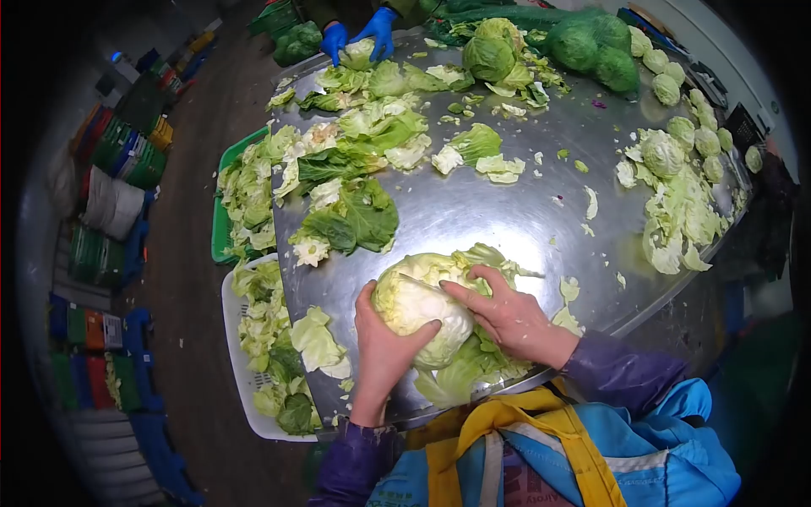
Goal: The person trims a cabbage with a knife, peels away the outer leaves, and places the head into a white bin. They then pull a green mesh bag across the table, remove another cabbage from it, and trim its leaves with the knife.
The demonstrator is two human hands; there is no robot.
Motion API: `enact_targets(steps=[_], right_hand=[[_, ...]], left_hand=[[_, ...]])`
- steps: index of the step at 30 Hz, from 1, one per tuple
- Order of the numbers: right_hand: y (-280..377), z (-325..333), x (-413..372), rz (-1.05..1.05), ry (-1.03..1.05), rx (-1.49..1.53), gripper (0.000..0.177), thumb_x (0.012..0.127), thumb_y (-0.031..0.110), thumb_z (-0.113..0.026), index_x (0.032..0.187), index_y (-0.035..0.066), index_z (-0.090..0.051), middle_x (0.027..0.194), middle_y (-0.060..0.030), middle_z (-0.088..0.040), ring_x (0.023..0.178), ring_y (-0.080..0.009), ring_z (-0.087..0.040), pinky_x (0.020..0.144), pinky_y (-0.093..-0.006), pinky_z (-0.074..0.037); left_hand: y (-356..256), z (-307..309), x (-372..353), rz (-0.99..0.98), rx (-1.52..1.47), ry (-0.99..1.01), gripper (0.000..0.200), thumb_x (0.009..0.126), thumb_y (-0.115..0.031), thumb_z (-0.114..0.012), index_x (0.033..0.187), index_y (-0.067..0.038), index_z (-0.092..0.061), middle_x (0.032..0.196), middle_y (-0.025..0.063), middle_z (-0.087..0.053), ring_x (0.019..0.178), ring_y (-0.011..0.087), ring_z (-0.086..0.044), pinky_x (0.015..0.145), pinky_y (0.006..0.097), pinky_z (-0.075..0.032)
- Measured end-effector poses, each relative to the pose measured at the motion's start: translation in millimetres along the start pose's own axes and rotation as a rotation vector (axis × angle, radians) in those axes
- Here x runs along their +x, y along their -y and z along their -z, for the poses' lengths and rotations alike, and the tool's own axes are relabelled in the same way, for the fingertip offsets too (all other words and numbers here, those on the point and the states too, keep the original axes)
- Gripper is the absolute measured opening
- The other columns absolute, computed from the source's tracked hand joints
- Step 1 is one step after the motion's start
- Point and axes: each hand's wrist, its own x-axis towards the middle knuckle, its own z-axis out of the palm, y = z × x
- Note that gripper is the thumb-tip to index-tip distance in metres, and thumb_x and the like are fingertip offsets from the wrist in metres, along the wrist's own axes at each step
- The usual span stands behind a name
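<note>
A pale, partly stripped cabbage (431,321) rests near the front edge of the metal table, with loose green leaves (456,380) under and beside it. My left hand (389,342) grips its left side, thumb across the front and fingers round the back. Over the upper right of the head, my right hand (507,317) is closed on what looks like a small knife (420,284). Its thin blade lies across the cabbage top; the handle is mostly hidden in the hand. A torn leaf (318,340) lies left of my left hand.
Leaf trimmings fill a green crate (226,203) and a white basket (241,355) at the table's left edge. Across the metal table (490,207), a person's blue-gloved hands (359,38) hold a cabbage. Net-bagged cabbages (591,51) lie at the back, trimmed heads (663,152) along the right.
</note>
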Motion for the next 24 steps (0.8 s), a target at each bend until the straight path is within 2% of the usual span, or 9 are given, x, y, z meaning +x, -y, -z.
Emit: enact_targets(steps=[4, 7, 9, 10, 15, 18, 21, 23, 24], right_hand=[[3, -13, 14, -0.086, -0.009, -0.082, 0.050, 0.087, 0.015, -0.053, 0.134, 0.030, -0.045, 0.116, -0.0180, -0.046, 0.072, -0.0336, -0.062, 0.060, -0.0398, -0.053], [-11, -5, 36, -0.109, 0.061, -0.196, 0.050, 0.089, 0.018, -0.051, 0.135, 0.034, -0.043, 0.110, -0.0190, -0.047, 0.068, -0.0335, -0.062, 0.057, -0.0397, -0.053], [-29, 5, 51, 0.156, 0.077, -0.217, 0.059, 0.084, 0.008, -0.049, 0.138, 0.031, -0.040, 0.097, -0.0197, -0.048, 0.059, -0.0302, -0.060, 0.053, -0.0378, -0.054], [-33, 13, 58, 0.161, 0.164, -0.223, 0.056, 0.085, 0.013, -0.051, 0.137, 0.032, -0.040, 0.096, -0.0185, -0.050, 0.060, -0.0304, -0.061, 0.054, -0.0376, -0.054], [-42, 29, 69, 0.208, 0.164, -0.318, 0.050, 0.086, 0.022, -0.053, 0.134, 0.033, -0.043, 0.098, -0.0176, -0.052, 0.064, -0.0307, -0.063, 0.056, -0.0375, -0.054], [-42, 17, 76, 0.237, -0.016, -0.296, 0.052, 0.086, 0.025, -0.055, 0.136, 0.032, -0.041, 0.104, -0.0197, -0.054, 0.066, -0.0314, -0.063, 0.057, -0.0381, -0.053], [-29, 14, 82, 0.104, -0.002, -0.304, 0.046, 0.084, 0.029, -0.059, 0.129, 0.024, -0.049, 0.100, -0.0187, -0.060, 0.069, -0.0310, -0.064, 0.055, -0.0406, -0.052], [-38, 19, 98, 0.005, 0.085, -0.342, 0.038, 0.082, 0.029, -0.061, 0.118, 0.016, -0.056, 0.086, -0.0164, -0.065, 0.071, -0.0324, -0.064, 0.059, -0.0430, -0.050], [-59, 14, 100, 0.004, 0.074, -0.342, 0.038, 0.082, 0.029, -0.061, 0.118, 0.016, -0.056, 0.086, -0.0164, -0.065, 0.071, -0.0324, -0.064, 0.059, -0.0430, -0.050]], left_hand=[[-5, -17, -4, -0.185, 0.226, -0.068, 0.096, 0.058, -0.031, -0.082, 0.128, 0.009, -0.030, 0.126, 0.0257, -0.036, 0.119, 0.0395, -0.034, 0.102, 0.0470, -0.028], [-8, -22, 5, -0.185, 0.304, -0.090, 0.091, 0.060, -0.030, -0.080, 0.127, 0.009, -0.032, 0.122, 0.0241, -0.039, 0.116, 0.0368, -0.038, 0.100, 0.0430, -0.032], [-9, -23, 10, -0.188, 0.300, -0.091, 0.090, 0.060, -0.030, -0.080, 0.126, 0.009, -0.032, 0.121, 0.0239, -0.040, 0.114, 0.0368, -0.039, 0.099, 0.0433, -0.032], [-10, -23, 12, -0.188, 0.297, -0.093, 0.090, 0.060, -0.030, -0.080, 0.125, 0.010, -0.033, 0.119, 0.0237, -0.040, 0.113, 0.0369, -0.040, 0.098, 0.0436, -0.033], [-9, -28, 9, -0.222, 0.326, -0.122, 0.088, 0.061, -0.030, -0.080, 0.124, 0.010, -0.034, 0.119, 0.0243, -0.041, 0.113, 0.0374, -0.040, 0.098, 0.0441, -0.033], [-12, -27, 10, -0.212, 0.312, -0.109, 0.087, 0.061, -0.030, -0.080, 0.124, 0.010, -0.034, 0.119, 0.0247, -0.040, 0.113, 0.0378, -0.040, 0.098, 0.0451, -0.033], [-12, -35, 1, -0.257, 0.363, -0.116, 0.088, 0.061, -0.030, -0.080, 0.125, 0.010, -0.034, 0.120, 0.0250, -0.040, 0.114, 0.0385, -0.039, 0.099, 0.0463, -0.032], [-14, -38, -7, -0.314, 0.405, -0.142, 0.088, 0.061, -0.030, -0.079, 0.125, 0.009, -0.033, 0.121, 0.0250, -0.039, 0.115, 0.0387, -0.038, 0.100, 0.0467, -0.031], [-17, -37, -11, -0.356, 0.449, -0.057, 0.089, 0.061, -0.031, -0.079, 0.125, 0.009, -0.033, 0.123, 0.0246, -0.038, 0.116, 0.0387, -0.037, 0.101, 0.0468, -0.030]])
